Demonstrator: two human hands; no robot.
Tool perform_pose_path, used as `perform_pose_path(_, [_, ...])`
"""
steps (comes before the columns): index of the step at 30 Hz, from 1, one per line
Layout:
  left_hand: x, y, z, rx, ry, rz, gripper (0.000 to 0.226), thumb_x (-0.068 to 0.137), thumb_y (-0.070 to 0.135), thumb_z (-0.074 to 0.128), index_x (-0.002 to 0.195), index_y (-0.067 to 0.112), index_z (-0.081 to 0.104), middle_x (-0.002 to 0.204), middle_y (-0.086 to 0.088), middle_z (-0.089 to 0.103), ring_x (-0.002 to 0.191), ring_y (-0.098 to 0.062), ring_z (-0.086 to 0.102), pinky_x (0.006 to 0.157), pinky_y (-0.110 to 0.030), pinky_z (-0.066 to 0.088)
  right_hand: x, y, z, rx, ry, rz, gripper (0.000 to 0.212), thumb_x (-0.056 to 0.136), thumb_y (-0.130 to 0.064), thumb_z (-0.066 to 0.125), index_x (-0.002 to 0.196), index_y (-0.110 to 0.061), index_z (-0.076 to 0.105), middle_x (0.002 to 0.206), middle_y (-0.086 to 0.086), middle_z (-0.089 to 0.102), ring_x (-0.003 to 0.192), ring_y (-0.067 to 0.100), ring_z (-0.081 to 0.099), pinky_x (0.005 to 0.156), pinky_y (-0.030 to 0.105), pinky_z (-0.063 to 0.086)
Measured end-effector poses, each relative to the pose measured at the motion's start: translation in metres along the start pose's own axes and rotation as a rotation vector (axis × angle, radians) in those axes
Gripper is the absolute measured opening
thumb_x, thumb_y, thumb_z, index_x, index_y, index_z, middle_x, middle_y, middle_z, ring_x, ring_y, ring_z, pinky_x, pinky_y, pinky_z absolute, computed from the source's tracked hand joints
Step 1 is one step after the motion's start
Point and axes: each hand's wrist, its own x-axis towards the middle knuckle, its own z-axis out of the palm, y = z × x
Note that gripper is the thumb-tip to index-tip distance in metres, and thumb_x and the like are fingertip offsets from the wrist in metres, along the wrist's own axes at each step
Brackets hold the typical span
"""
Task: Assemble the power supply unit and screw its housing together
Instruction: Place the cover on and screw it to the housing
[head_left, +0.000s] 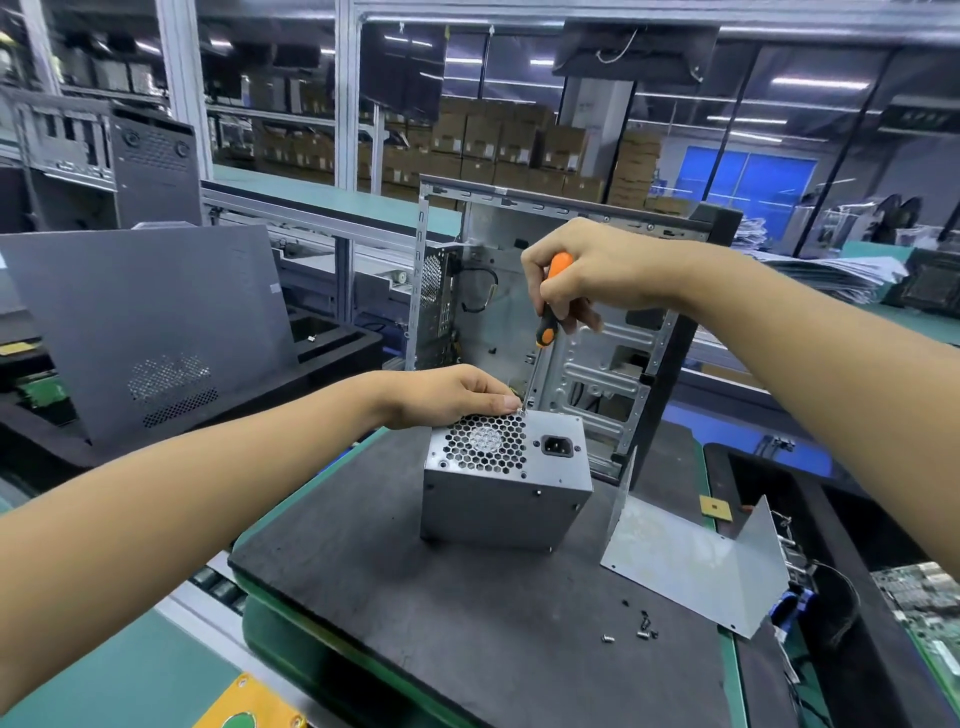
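The right hand (587, 275) grips an orange-and-black screwdriver (546, 312), its shaft angled down to the far top corner of the power supply unit (506, 483). The left hand (441, 395) rests on that same corner, fingertips pinching at the screwdriver tip. The unit stands near the middle of the dark tabletop (415, 597). An open computer case (597, 332) stands just behind it; a bent metal panel (685, 566) and loose screws (641, 626) lie toward the right edge.

Open computer case (587, 332) upright behind, grey side panel (150, 332) leaning left, stacked cardboard boxes (519, 150) beyond, circuit board (919, 597) far right.
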Motion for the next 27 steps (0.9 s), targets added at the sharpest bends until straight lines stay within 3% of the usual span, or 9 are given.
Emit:
perform_pose_path(4, [0.01, -0.006, -0.007, 0.017, 0.035, -0.038, 0.039, 0.11, 0.033, 0.047, 0.113, 0.004, 0.072, 0.109, -0.002, 0.076, 0.096, -0.011, 0.07, 0.085, -0.024, 0.054, 0.01, 0.01, -0.002, -0.01, -0.007, 0.068, 0.004, 0.082, 0.006, 0.058, 0.08, 0.007, 0.061, 0.062, 0.005, 0.068, 0.056, 0.02, 0.067, 0.049, 0.028, 0.051])
perform_pose_path(6, [0.014, -0.007, -0.009, 0.045, 0.044, -0.043, 0.038, 0.111, 0.032, 0.046, 0.112, 0.005, 0.073, 0.106, 0.004, 0.077, 0.093, -0.006, 0.07, 0.081, -0.017, 0.053, 0.015, 0.013, 0.0, 0.003, 0.006, 0.076, 0.008, 0.082, 0.001, 0.057, 0.081, 0.008, 0.061, 0.066, 0.0, 0.07, 0.058, 0.014, 0.067, 0.056, 0.027, 0.051])
perform_pose_path(9, [0.017, -0.008, -0.01, 0.057, 0.05, -0.037, 0.033, 0.112, 0.029, 0.044, 0.104, 0.016, 0.074, 0.097, 0.014, 0.077, 0.084, 0.003, 0.069, 0.075, -0.01, 0.05, 0.024, 0.02, 0.005, 0.042, 0.075, 0.044, 0.024, 0.071, -0.016, 0.054, 0.081, 0.005, 0.059, 0.087, 0.007, 0.074, 0.075, 0.009, 0.069, 0.072, 0.031, 0.044])
perform_pose_path(11, [0.019, -0.01, -0.011, 0.067, 0.063, -0.031, 0.032, 0.112, 0.028, 0.044, 0.101, 0.019, 0.074, 0.093, 0.017, 0.076, 0.082, 0.006, 0.067, 0.075, -0.009, 0.049, 0.03, 0.029, 0.013, 0.208, 0.1, 0.017, 0.019, 0.069, -0.011, 0.048, 0.084, -0.001, 0.055, 0.093, 0.017, 0.075, 0.084, 0.027, 0.075, 0.07, 0.034, 0.044])
perform_pose_path(13, [0.021, -0.012, -0.012, 0.074, 0.076, -0.039, 0.03, 0.111, 0.028, 0.046, 0.103, 0.02, 0.073, 0.093, 0.02, 0.076, 0.083, 0.009, 0.066, 0.076, -0.007, 0.048, 0.033, 0.039, 0.022, 0.447, 0.118, -0.009, 0.015, 0.074, 0.0, 0.043, 0.086, -0.006, 0.05, 0.087, 0.023, 0.073, 0.08, 0.043, 0.074, 0.067, 0.036, 0.05])
perform_pose_path(15, [0.024, -0.014, -0.013, 0.078, 0.087, -0.049, 0.028, 0.111, 0.03, 0.047, 0.105, 0.021, 0.073, 0.095, 0.022, 0.075, 0.086, 0.011, 0.066, 0.079, -0.007, 0.047, 0.035, 0.047, 0.03, 0.554, 0.191, -0.037, 0.019, 0.086, 0.006, 0.038, 0.084, -0.011, 0.045, 0.074, 0.017, 0.071, 0.07, 0.042, 0.073, 0.058, 0.033, 0.051])
perform_pose_path(18, [0.025, -0.018, -0.017, 0.066, 0.1, -0.064, 0.028, 0.109, 0.033, 0.05, 0.113, 0.019, 0.074, 0.102, 0.02, 0.076, 0.094, 0.009, 0.067, 0.086, -0.011, 0.047, 0.041, 0.053, 0.038, 0.515, 0.288, -0.074, 0.024, 0.1, 0.0, 0.035, 0.084, -0.017, 0.04, 0.063, 0.004, 0.062, 0.062, 0.037, 0.072, 0.048, 0.025, 0.037])
perform_pose_path(22, [0.028, -0.024, -0.02, -0.024, 0.074, -0.07, 0.033, 0.108, 0.036, 0.052, 0.116, 0.014, 0.075, 0.11, 0.003, 0.078, 0.095, -0.004, 0.071, 0.082, -0.016, 0.052, 0.044, 0.056, 0.043, 0.565, 0.365, -0.089, 0.021, 0.101, -0.001, 0.035, 0.086, -0.016, 0.038, 0.058, 0.0, 0.052, 0.05, 0.029, 0.064, 0.044, 0.022, 0.04])
perform_pose_path(27, [0.029, -0.027, -0.021, -0.094, 0.058, -0.069, 0.03, 0.103, 0.04, 0.058, 0.106, 0.019, 0.079, 0.106, 0.002, 0.078, 0.089, -0.006, 0.073, 0.076, -0.016, 0.054, 0.047, 0.055, 0.056, 0.587, 0.55, -0.072, 0.021, 0.099, 0.004, 0.037, 0.085, -0.013, 0.036, 0.053, -0.001, 0.049, 0.042, 0.027, 0.055, 0.044, 0.029, 0.047])
